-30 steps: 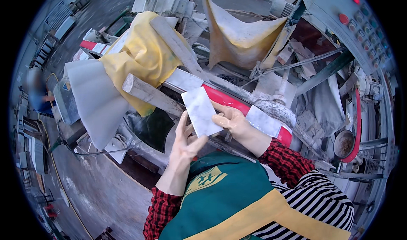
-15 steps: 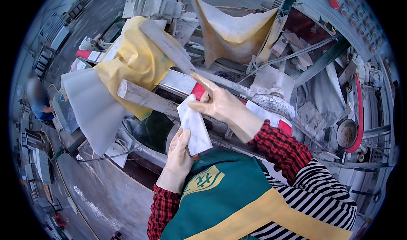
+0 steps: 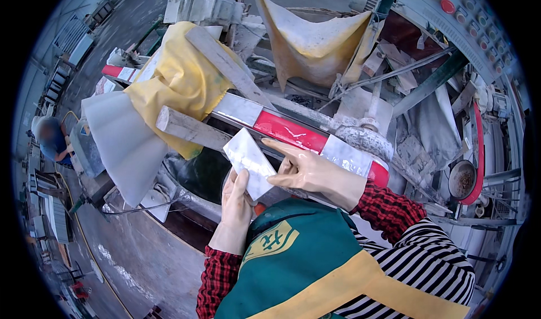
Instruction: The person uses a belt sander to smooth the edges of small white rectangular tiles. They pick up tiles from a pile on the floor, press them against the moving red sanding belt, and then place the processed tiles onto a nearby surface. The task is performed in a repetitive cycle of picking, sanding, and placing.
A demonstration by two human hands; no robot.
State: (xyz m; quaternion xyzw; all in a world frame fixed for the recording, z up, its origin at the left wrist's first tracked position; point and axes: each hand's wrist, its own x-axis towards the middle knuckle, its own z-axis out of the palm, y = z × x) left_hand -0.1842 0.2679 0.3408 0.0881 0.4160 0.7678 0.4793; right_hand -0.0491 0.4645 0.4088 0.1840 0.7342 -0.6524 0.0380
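A white tile [image 3: 250,162] with faint grey veining, a flat piece that looks like marble, is tilted in front of my apron. My left hand [image 3: 234,203] is closed on its lower left part, the thumb lying on the face. My right hand [image 3: 315,172] is at the tile's right side with index finger and thumb spread. Its thumb tip meets the tile's right edge, while the index finger points toward the upper right edge without closing on it. Both hands look covered by pale, glossy gloves.
Beyond the tile runs a red-and-white striped machine guard [image 3: 293,131]. A wooden bar [image 3: 194,128] juts from under a yellow cloth [image 3: 180,65]. A control panel [image 3: 473,23] stands far right. At far left is another person [image 3: 53,141].
My right hand has moved right and down, its index finger dropping from above the tile to beside it. The tile has turned in my left hand, its upper end swinging left.
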